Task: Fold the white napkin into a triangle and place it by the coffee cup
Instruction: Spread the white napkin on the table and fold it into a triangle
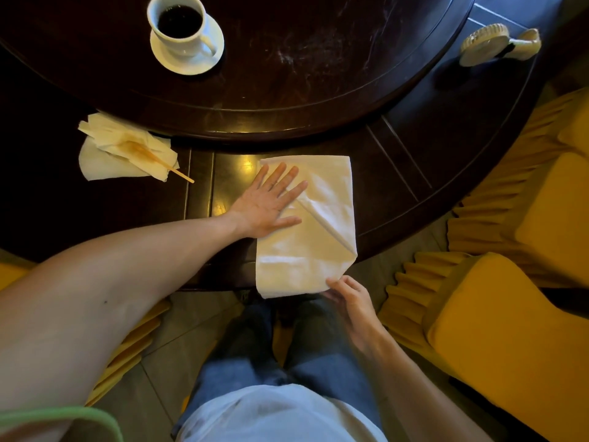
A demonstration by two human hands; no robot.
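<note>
Left hand (271, 199) lies flat and spread wide, palm down, on the far left part of the white napkin (306, 231), fingers fanned toward the far edge. It grips nothing; it seems to be there as a weight, pinning the cloth to the tabletop (318, 90) so it does not slide while the other side is worked. Right hand (350, 301) is at the near right corner of the napkin, fingers curled in a narrow pinch that touches the cloth's edge; whether it has actually taken hold of the corner or only rests against it I cannot tell.

The napkin sits on the dark outer ring of the tabletop straight in front of the person, its near edge hanging slightly past the rim. A diagonal crease runs from beside the left hand down toward the right edge, which suggests one fold toward a triangle is begun but not finished; the outline is closer to a rectangle than a triangle.

Well apart from it, on the raised inner disc at the far left, stands the coffee cup (178, 23) on its saucer (197, 59), full of dark coffee. A crumpled, stained paper tissue (121, 154) with a wooden stirrer (178, 173) lies to the left, clear of the work.
</note>
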